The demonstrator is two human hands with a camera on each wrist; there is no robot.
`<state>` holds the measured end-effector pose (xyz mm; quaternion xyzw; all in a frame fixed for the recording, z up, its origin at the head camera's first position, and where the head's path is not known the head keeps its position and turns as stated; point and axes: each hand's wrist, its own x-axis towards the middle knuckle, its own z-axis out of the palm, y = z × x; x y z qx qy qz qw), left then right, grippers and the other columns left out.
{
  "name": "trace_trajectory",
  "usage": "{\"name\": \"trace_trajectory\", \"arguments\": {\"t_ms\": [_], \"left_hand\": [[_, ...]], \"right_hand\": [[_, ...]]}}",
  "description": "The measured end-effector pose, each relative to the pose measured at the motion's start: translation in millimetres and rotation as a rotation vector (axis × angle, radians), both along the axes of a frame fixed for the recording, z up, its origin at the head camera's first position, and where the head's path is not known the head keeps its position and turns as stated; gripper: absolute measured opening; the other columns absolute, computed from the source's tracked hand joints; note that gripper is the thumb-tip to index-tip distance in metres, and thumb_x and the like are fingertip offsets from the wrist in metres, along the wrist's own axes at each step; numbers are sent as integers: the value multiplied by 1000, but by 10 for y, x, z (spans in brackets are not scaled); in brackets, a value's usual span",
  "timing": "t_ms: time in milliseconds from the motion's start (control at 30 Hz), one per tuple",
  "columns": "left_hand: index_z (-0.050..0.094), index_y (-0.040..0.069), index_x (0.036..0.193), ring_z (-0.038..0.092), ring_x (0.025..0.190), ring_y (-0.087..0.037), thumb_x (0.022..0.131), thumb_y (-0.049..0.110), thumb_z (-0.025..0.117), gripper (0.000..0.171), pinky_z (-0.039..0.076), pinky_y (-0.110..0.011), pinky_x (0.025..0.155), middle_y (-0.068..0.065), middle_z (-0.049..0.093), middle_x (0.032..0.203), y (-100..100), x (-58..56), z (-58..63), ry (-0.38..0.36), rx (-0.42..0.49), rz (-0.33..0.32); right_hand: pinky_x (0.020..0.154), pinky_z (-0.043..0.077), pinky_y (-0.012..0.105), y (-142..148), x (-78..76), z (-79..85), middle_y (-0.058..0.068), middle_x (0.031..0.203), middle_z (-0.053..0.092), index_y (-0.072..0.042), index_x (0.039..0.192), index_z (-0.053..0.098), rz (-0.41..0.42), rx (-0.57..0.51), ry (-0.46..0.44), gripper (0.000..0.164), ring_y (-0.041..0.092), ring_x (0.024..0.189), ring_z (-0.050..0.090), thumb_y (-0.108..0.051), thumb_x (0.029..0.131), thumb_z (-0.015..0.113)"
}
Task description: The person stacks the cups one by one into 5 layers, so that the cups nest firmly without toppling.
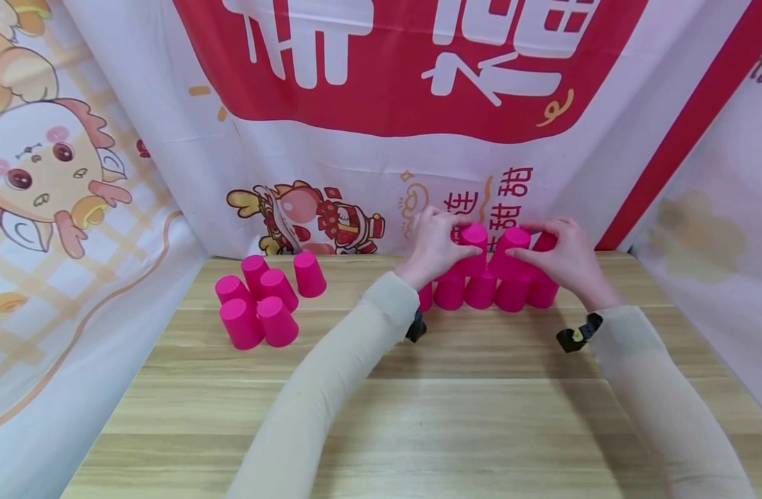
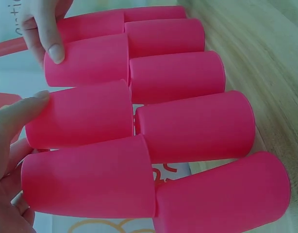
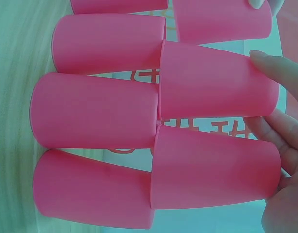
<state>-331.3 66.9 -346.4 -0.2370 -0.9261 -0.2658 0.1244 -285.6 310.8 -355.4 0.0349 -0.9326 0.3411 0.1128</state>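
Note:
Pink cups stand upside down in two tiers near the back of the table. My left hand (image 1: 435,244) is at the left part of the upper tier, its thumb on the front of a pink cup (image 2: 81,115) and its other fingers reaching round behind. My right hand (image 1: 570,260) pinches another upper pink cup (image 3: 219,80), thumb in front and fingers at the back. Beneath them, the lower row's cups (image 1: 480,292) stand side by side on the table, and each upper cup bridges lower ones. The left hand partly covers the upper tier's left end in the head view.
At the left of the wooden table (image 1: 418,423), several more pink cups (image 1: 242,324) stand upside down in a cluster, with one cup (image 1: 309,274) slightly apart. A printed white cloth (image 1: 356,156) hangs right behind the stack. Dark wrist straps (image 1: 579,334) sit below both hands.

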Motion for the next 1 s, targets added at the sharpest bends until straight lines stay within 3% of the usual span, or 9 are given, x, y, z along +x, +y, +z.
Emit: {"name": "trace_trajectory", "arguments": {"t_ms": [300, 467, 733, 900, 1000], "left_hand": [[70, 29, 133, 45, 111, -11, 83, 50, 83, 57, 34, -35, 100, 11, 68, 120, 60, 6, -29, 0, -51, 17], [68, 29, 135, 45, 109, -11, 82, 50, 83, 59, 34, -33, 99, 12, 68, 120, 69, 13, -32, -12, -26, 2], [66, 22, 139, 47, 118, -13, 84, 43, 85, 62, 33, -39, 105, 5, 63, 130, -111, 149, 104, -21, 212, -60], [67, 22, 136, 49, 120, -11, 82, 39, 87, 60, 39, -40, 105, 6, 63, 132, -369, 273, 209, -32, 412, -81], [69, 22, 134, 51, 122, -10, 81, 35, 89, 59, 44, -42, 103, 7, 65, 131, -565, 364, 211, -21, 506, -86]], "right_hand": [[95, 44, 64, 5, 8, -5, 16, 136, 49, -12, 142, 61, -1, -4, -4, 81, 38, 126, 38, -60, 80, 81], [95, 45, 64, 7, 18, 5, 16, 136, 49, -13, 144, 59, 1, -5, -2, 83, 37, 126, 39, -60, 79, 81], [99, 43, 68, -44, 168, 213, 10, 148, 50, -22, 152, 50, -2, -66, 62, 85, 35, 135, 41, -58, 80, 81], [101, 44, 66, -147, 285, 379, 0, 150, 50, -33, 151, 51, 4, -120, 135, 77, 28, 139, 41, -52, 83, 81], [101, 44, 65, -235, 357, 437, -3, 149, 52, -38, 149, 53, 37, -130, 173, 71, 25, 139, 42, -48, 84, 82]]}}
